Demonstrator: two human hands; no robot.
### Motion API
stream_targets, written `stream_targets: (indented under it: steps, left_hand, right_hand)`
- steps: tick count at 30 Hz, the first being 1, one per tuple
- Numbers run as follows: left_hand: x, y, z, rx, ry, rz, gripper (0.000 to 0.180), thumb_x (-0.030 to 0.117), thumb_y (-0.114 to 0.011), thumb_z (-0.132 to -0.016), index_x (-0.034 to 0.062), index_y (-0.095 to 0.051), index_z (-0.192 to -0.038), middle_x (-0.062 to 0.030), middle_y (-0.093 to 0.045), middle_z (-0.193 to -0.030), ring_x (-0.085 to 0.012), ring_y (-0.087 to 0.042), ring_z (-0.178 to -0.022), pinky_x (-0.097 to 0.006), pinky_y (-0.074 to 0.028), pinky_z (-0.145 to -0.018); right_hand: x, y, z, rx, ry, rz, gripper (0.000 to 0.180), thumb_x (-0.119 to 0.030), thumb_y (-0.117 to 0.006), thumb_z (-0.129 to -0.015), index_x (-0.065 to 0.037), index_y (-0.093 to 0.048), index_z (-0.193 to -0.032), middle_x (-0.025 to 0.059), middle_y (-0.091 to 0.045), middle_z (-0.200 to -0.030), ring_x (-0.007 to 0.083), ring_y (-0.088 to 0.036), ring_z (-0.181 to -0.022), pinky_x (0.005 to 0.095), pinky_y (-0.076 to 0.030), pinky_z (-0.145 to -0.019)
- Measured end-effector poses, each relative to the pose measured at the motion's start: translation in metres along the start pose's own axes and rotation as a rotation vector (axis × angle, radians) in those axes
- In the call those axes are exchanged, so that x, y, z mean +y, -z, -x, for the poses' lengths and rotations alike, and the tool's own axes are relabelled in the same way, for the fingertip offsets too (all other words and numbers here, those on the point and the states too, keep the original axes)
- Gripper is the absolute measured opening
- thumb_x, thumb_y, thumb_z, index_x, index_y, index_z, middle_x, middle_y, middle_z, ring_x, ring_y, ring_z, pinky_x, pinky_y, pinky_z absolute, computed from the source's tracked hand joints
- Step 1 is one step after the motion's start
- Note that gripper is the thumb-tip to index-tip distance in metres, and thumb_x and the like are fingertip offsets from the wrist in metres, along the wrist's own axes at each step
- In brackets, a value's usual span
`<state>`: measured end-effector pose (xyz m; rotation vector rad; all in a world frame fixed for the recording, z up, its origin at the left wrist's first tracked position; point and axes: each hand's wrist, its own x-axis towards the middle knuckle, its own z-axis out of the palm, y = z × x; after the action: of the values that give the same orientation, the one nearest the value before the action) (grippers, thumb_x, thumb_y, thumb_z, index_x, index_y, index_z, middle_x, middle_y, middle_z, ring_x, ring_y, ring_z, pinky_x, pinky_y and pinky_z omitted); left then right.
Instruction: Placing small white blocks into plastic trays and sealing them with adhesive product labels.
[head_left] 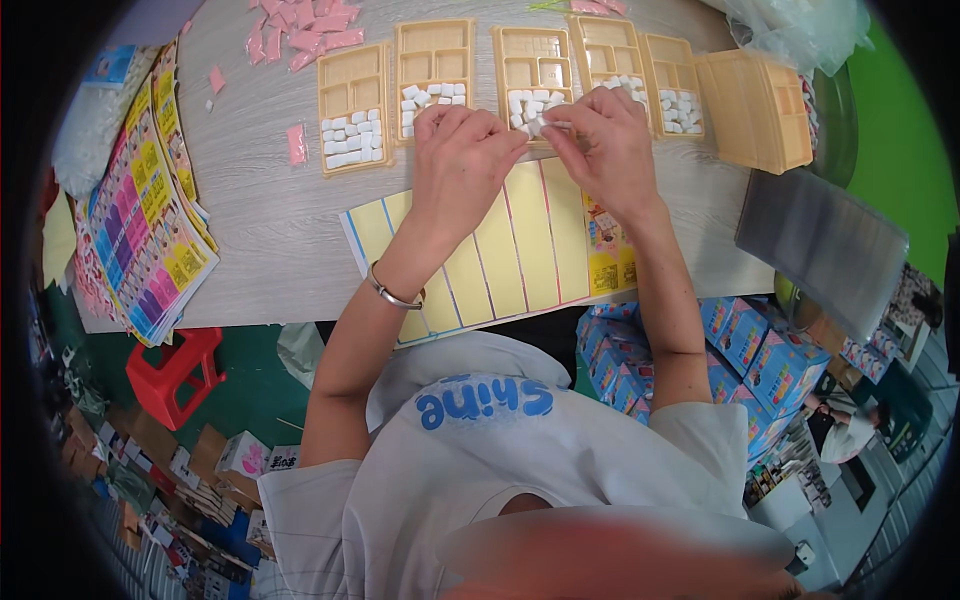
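- My left hand [455,160] and my right hand [610,150] are up close together over the table [250,200].
- The fingertips of both hands meet on one small white piece [545,124]. My fingers are pinched shut on it from both sides.
- That small white piece sits right between my two hands, just above the middle tray [532,70].
- The middle tray is tan and has little boxes in it. A heap of white cubes [530,102] lies in its near part, touching my fingertips.
- Past my left hand there are two more tan trays. The closer one [433,62] has white cubes too, and the farther one [352,108] has them in neat rows.
- Past my right hand are two more trays [640,62] with white cubes, and then a stack of empty tan trays [760,110] farther out.
- Under my wrists lies a yellow sheet [520,250] with thin lines on it. It reaches to the table edge near me.
- I wear a silver bracelet [390,292] on my left wrist.
- Far out past my left hand is a pile of bright printed sheets [145,220], and pink packets [305,25] lie up at the far side.
- Off past my right arm a grey see-through sheet [820,240] sticks out, and blue boxes [760,355] sit down low beside the table.
- A red stool [175,370] is on the floor, down on my left.
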<state>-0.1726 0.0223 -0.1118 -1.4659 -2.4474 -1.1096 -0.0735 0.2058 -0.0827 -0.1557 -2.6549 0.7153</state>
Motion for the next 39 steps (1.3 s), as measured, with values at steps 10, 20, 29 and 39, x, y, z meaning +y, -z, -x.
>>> stream_targets:
  steps: [10,20,29,39]
  left_hand:
    - [0.009,-0.002,0.009,0.047,-0.081,-0.108,0.028,0.011,-0.071,-0.084,0.0112,-0.073,-0.112,-0.0016,-0.066,-0.117,-0.0196,-0.059,-0.114,-0.047,-0.037,-0.109]
    - [0.002,0.001,0.009,-0.169,-0.088,-0.224,0.044,0.018,-0.067,-0.09,0.0132,-0.065,-0.134,-0.0003,-0.058,-0.147,-0.0238,-0.046,-0.142,-0.058,-0.025,-0.121]
    - [0.008,0.011,0.009,-0.392,-0.082,-0.185,0.075,0.044,-0.07,-0.091,0.0167,-0.044,-0.156,0.0013,-0.04,-0.163,-0.0241,-0.03,-0.154,-0.06,-0.019,-0.123]
    - [0.027,0.006,-0.014,-0.338,-0.133,-0.078,0.086,0.057,-0.068,-0.089,0.0109,-0.04,-0.157,-0.0057,-0.035,-0.165,-0.0273,-0.026,-0.155,-0.057,-0.016,-0.125]
  right_hand:
    - [-0.01,0.002,0.006,0.054,-0.003,0.142,0.019,-0.013,-0.083,-0.077,-0.015,-0.077,-0.095,0.0003,-0.06,-0.082,0.0221,-0.058,-0.085,0.0378,-0.042,-0.082]
    - [-0.008,-0.004,0.016,0.069,0.058,0.148,0.023,-0.008,-0.081,-0.076,-0.017,-0.078,-0.098,0.001,-0.059,-0.085,0.0223,-0.057,-0.087,0.037,-0.041,-0.084]
    - [-0.004,0.002,0.027,0.067,0.08,0.137,0.022,-0.01,-0.08,-0.079,-0.017,-0.078,-0.099,0.0017,-0.058,-0.086,0.0223,-0.056,-0.086,0.0379,-0.041,-0.084]
    - [0.018,0.107,-0.042,0.437,0.21,0.353,0.028,-0.002,-0.079,-0.083,-0.007,-0.077,-0.111,0.0058,-0.068,-0.092,0.0185,-0.059,-0.082,0.0312,-0.05,-0.076]
